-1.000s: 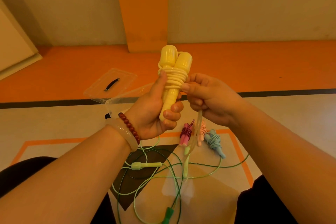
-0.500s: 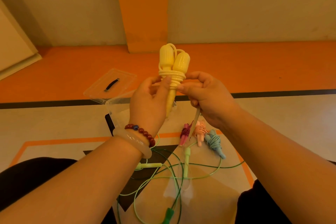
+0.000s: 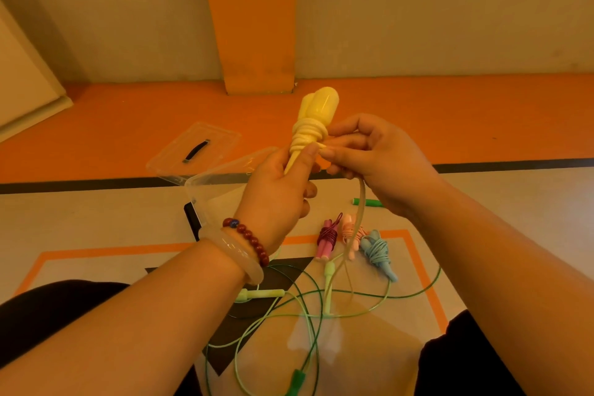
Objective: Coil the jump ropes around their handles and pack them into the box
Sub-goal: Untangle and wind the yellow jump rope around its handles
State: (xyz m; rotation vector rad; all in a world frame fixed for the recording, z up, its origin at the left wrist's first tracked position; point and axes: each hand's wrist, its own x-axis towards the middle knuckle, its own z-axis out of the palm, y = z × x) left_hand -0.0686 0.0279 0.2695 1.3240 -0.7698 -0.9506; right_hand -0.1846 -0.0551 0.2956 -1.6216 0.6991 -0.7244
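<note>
My left hand (image 3: 276,196) grips the two yellow handles (image 3: 316,116) of a jump rope, held upright in front of me, with several turns of yellow cord (image 3: 308,136) coiled around them. My right hand (image 3: 373,161) pinches the pale cord beside the coil; the loose cord (image 3: 353,231) hangs down from it. The clear plastic box (image 3: 205,190) stands open on the floor behind my left hand. On the floor lie three coiled ropes: magenta (image 3: 327,239), pink (image 3: 350,235), and blue (image 3: 379,254).
The clear lid (image 3: 194,151) with a black handle lies on the orange floor behind the box. Uncoiled green ropes (image 3: 308,305) sprawl on the floor between my knees, with pale green handles (image 3: 262,293) and a dark green handle (image 3: 295,379). Another green handle (image 3: 369,202) lies at right.
The handles have tilted and turned in my left hand, which re-gripped lower. My right hand has brought the cord around to the right side of the coil.
</note>
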